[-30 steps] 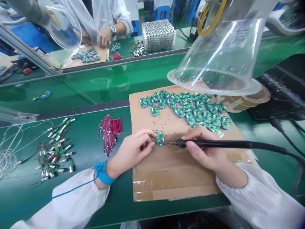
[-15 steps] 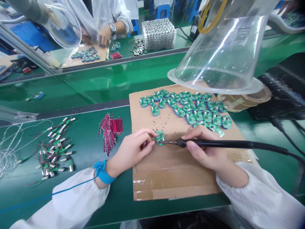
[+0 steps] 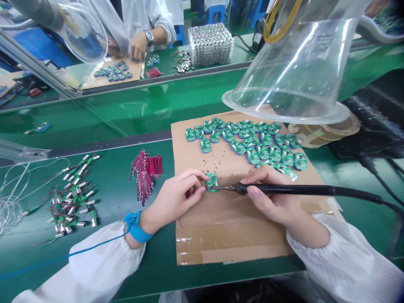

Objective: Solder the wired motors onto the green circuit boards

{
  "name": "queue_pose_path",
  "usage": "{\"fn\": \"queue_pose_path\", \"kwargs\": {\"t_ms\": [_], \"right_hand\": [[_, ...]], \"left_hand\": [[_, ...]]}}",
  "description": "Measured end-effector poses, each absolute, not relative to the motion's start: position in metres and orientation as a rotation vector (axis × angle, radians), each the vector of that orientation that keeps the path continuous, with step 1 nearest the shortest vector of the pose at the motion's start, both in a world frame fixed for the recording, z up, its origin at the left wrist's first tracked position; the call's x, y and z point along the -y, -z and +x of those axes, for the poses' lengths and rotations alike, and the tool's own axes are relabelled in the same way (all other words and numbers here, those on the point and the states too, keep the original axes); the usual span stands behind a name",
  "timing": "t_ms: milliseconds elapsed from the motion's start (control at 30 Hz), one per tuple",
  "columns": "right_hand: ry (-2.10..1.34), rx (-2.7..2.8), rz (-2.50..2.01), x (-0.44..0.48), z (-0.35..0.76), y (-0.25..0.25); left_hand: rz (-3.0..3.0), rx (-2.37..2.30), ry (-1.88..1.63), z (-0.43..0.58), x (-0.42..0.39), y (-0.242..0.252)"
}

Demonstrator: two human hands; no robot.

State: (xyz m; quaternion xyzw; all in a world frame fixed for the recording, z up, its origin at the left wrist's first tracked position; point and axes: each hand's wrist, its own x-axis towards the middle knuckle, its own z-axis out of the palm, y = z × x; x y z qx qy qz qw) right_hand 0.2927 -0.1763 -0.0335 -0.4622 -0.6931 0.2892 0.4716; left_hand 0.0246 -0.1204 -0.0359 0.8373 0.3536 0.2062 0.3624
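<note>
My left hand (image 3: 176,198) pinches something small and reddish against the left edge of a small green circuit board (image 3: 211,181) lying on a cardboard sheet (image 3: 233,227). My right hand (image 3: 271,198) grips a black soldering iron (image 3: 303,190) like a pen, its metal tip touching the lower edge of that board. A blue wrist strap (image 3: 135,227) circles my left wrist. Both arms wear white sleeves.
Several more green boards (image 3: 252,143) lie at the cardboard's far side under a clear plastic hood (image 3: 290,71). Red wires (image 3: 147,170) and silver-capped wired parts (image 3: 72,198) lie to the left. Across the green conveyor belt (image 3: 126,109), another person's hands (image 3: 139,44) work by a metal stack (image 3: 210,44).
</note>
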Motion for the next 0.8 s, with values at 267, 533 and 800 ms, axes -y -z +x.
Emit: {"fn": "queue_pose_path", "kwargs": {"t_ms": [267, 533, 800], "right_hand": [[-0.702, 1.704, -1.131, 0.1774, 0.2929, 0.0318], [-0.702, 1.708, -1.154, 0.1767, 0.2934, 0.0322], [-0.695, 1.71, -1.156, 0.1757, 0.2926, 0.0294]], "left_hand": [[2.157, -0.889, -0.534, 0.025, 0.1199, 0.035], [2.155, -0.883, -0.538, 0.0241, 0.1201, 0.0355], [2.164, -0.884, -0.537, 0.0246, 0.1201, 0.035]]}}
